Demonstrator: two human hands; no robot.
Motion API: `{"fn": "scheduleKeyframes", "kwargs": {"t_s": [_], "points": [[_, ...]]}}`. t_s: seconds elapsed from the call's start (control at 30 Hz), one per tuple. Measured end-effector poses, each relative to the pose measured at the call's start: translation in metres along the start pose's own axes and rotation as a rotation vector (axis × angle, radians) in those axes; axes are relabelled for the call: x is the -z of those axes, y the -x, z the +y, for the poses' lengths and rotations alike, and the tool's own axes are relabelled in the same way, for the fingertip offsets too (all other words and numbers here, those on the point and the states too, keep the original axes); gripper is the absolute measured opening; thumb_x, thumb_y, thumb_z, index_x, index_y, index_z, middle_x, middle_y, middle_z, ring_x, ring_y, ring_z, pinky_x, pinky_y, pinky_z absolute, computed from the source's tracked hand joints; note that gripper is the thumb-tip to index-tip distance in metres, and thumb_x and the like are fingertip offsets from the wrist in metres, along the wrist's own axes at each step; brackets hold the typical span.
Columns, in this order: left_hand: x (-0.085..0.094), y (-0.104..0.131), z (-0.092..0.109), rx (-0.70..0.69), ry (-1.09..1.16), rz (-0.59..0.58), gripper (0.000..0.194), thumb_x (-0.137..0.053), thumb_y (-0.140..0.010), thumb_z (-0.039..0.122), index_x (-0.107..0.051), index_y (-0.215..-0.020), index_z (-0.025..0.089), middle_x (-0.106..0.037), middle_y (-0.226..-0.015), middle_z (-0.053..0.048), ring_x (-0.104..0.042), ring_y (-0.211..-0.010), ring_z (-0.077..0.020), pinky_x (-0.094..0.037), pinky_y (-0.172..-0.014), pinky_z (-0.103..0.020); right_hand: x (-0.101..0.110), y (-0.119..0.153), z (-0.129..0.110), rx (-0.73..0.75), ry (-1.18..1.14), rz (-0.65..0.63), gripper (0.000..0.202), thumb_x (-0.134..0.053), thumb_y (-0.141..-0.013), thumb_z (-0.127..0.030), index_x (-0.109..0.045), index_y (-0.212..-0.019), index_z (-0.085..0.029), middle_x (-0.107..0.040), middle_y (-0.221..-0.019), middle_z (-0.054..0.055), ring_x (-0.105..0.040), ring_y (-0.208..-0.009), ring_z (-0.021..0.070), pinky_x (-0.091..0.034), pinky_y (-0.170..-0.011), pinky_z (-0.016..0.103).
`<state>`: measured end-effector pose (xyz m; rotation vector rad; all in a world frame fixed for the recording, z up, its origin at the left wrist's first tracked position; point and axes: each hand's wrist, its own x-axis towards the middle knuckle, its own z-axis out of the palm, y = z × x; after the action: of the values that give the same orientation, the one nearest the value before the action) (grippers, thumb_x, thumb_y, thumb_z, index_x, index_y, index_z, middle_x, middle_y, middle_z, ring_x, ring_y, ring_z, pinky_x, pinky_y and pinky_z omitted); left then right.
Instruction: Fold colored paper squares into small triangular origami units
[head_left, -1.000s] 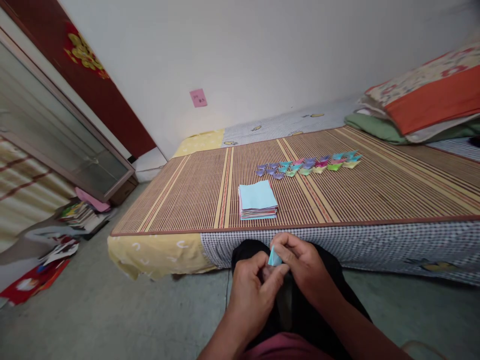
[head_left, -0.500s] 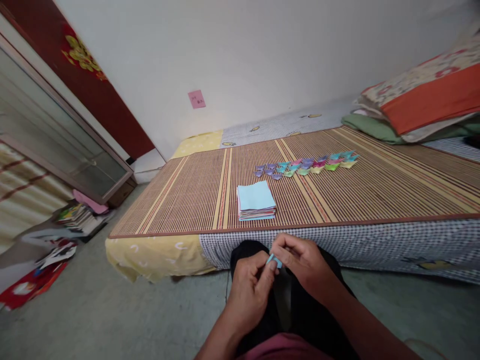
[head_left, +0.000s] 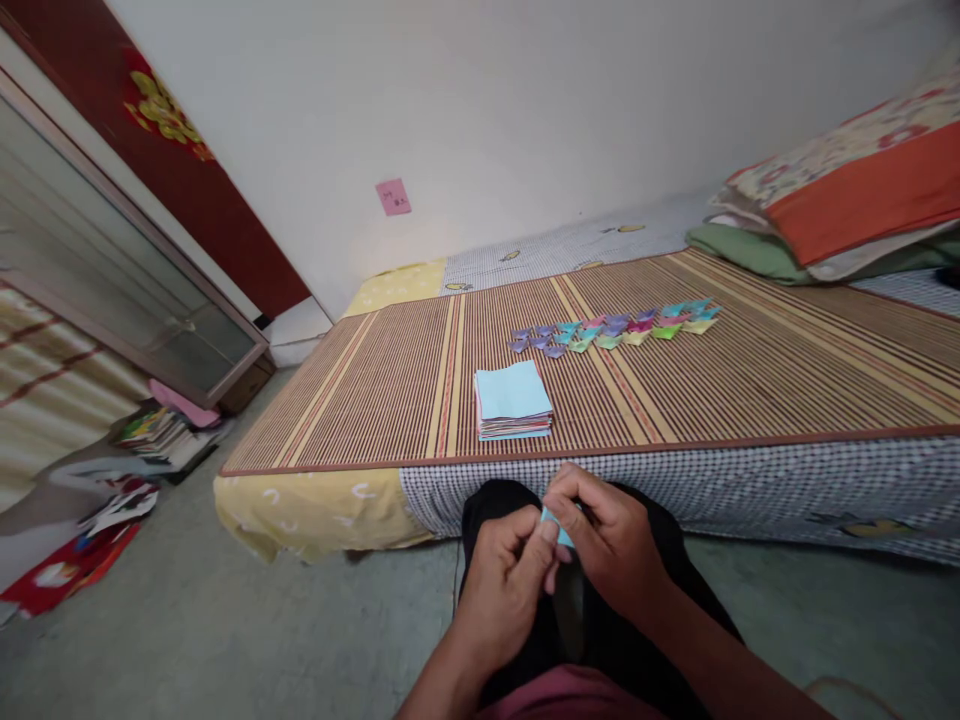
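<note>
A small folded piece of light blue paper (head_left: 564,538) is pinched between my two hands, above my lap. My left hand (head_left: 506,575) grips its left side with thumb and fingers. My right hand (head_left: 606,530) closes on its upper right part, and the fingers of both hands hide most of the paper. On the striped mat beyond them lies a stack of square paper sheets (head_left: 514,395), light blue on top. Several small folded paper pieces (head_left: 609,340) in purple, blue, pink, green and yellow lie in rows behind the stack to the right.
The mat (head_left: 375,390) covers a bed with checked and yellow cloth hanging over its front edge. Folded bedding (head_left: 870,200) is piled at the right. Books (head_left: 154,432) and a red bag (head_left: 64,575) lie at the left, near a glass-fronted cabinet (head_left: 127,230).
My fingers have shifted slightly on the blue paper, and less of it shows between them. The stack and the rows of folded pieces stay where they were.
</note>
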<state>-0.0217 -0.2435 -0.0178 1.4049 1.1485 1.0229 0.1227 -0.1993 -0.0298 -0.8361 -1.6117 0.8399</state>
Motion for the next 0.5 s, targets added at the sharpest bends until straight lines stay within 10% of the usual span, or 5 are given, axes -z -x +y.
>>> {"fn": "scheduleKeyframes", "kwargs": {"t_s": [0.23,0.5], "points": [[0.002,-0.002,-0.005,-0.049,0.04,0.122,0.046,-0.05,-0.104,0.049,-0.063,-0.076,0.016,-0.047,-0.061,0.003,-0.042,-0.057,-0.0111,-0.032,-0.057,-0.024,0.018,-0.001,0.006,-0.272,-0.203,-0.25,0.041,-0.044,-0.105,-0.049,-0.053,-0.075,-0.022,-0.05,-0.066,-0.003,-0.049,-0.061,0.0145,-0.039,-0.059,0.027],[0.001,-0.002,-0.007,-0.051,0.119,0.121,0.042,-0.053,-0.103,0.05,-0.062,-0.08,0.016,-0.045,-0.058,0.005,-0.039,-0.053,-0.0101,-0.031,-0.054,-0.023,0.014,0.001,-0.001,-0.084,0.002,-0.216,0.03,-0.053,-0.102,-0.031,-0.048,-0.074,-0.022,-0.046,-0.069,-0.005,-0.045,-0.063,0.0131,-0.036,-0.061,0.026]]}}
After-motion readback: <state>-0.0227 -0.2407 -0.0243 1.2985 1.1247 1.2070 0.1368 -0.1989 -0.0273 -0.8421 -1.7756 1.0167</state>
